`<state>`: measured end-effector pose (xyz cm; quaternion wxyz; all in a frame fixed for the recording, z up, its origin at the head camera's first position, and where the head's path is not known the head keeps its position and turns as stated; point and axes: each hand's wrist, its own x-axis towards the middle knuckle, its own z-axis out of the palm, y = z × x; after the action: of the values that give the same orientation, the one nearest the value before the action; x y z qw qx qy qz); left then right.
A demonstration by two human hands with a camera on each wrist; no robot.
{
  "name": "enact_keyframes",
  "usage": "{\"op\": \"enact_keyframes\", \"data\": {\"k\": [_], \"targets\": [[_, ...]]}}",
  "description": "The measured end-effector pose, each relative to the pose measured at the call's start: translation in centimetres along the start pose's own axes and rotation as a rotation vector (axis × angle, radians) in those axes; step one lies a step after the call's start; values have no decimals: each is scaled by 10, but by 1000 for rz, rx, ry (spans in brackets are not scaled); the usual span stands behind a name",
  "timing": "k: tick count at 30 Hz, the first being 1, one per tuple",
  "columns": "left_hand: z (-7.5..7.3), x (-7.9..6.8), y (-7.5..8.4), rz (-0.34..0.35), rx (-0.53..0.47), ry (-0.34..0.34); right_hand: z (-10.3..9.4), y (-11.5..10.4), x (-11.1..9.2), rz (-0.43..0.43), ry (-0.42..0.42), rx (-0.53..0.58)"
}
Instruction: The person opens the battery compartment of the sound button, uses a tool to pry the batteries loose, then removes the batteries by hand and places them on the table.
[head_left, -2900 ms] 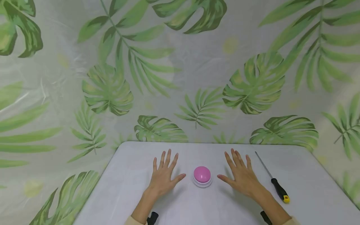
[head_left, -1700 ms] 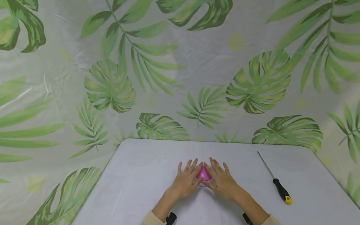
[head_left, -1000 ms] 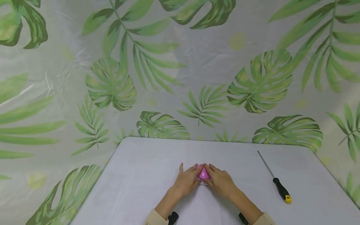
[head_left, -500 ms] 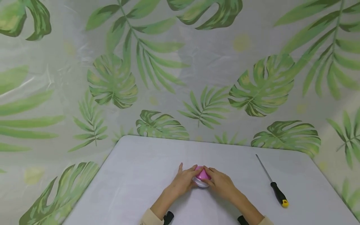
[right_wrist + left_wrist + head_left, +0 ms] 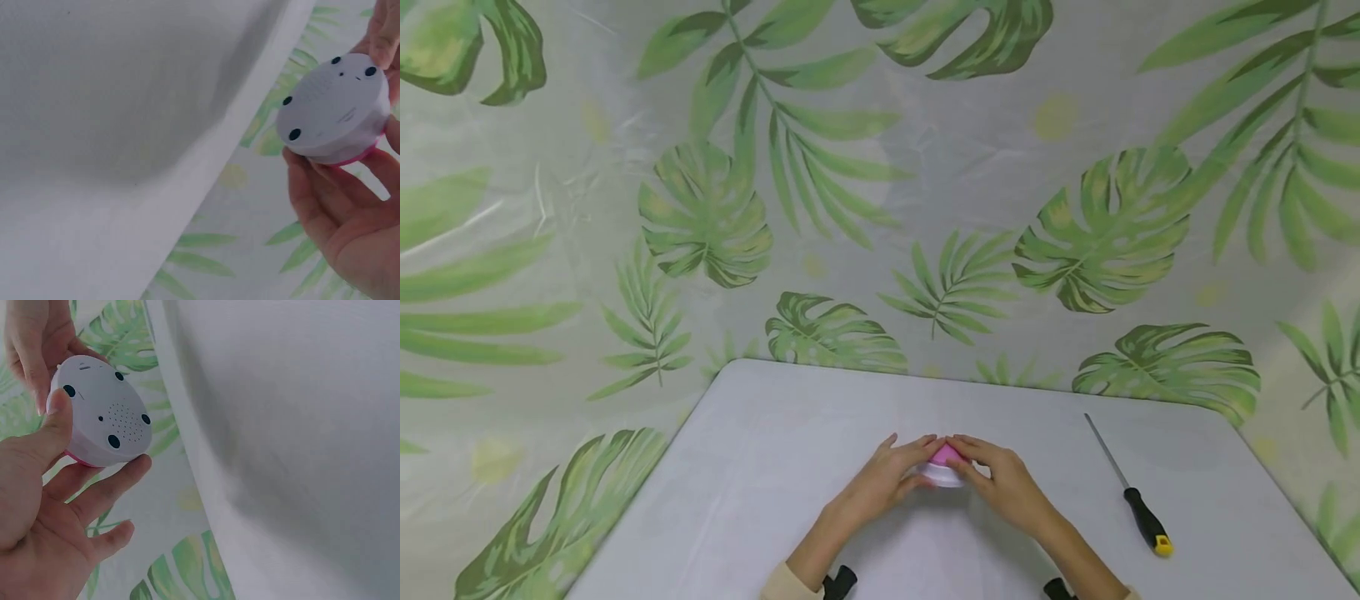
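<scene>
A round push button with a pink dome and a white base is held up over the table between both hands. My left hand grips its left side, thumb low on the base and fingers over the dome. From the right, my right hand holds it too, fingers meeting near the dome's top. Its white underside faces the left wrist view, showing dark round feet and a cluster of speaker holes. In the right wrist view the same underside appears tilted, fingers curled beneath the pink rim.
A screwdriver with a black and yellow handle lies on the right of the white table, its tip pointing away. A leaf-patterned curtain hangs behind the table's far edge. Black straps or mounts show at the wrists.
Both hands came in from either side, took hold of the push button and raised it off the table, tilting its base toward me. The screwdriver stays where it was.
</scene>
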<state>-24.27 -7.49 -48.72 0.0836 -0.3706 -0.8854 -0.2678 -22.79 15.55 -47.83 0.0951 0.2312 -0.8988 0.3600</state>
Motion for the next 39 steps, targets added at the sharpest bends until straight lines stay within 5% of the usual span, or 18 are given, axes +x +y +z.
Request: {"op": "enact_keyframes", "data": {"k": [5,11,18,29,39], "targets": [[-8,1,2,20,-93,59,-5,0,0,-69,57,61],[-15,0,2,-59,-343,33,-12,3,1,-93,12,129],[-18,-2,3,-128,-424,41,-11,10,-2,-91,-6,232],[-20,-2,1,-235,-644,116,-10,15,0,-262,-17,369],[-21,-1,2,-205,-719,97,-11,16,-2,-64,-96,535]]}}
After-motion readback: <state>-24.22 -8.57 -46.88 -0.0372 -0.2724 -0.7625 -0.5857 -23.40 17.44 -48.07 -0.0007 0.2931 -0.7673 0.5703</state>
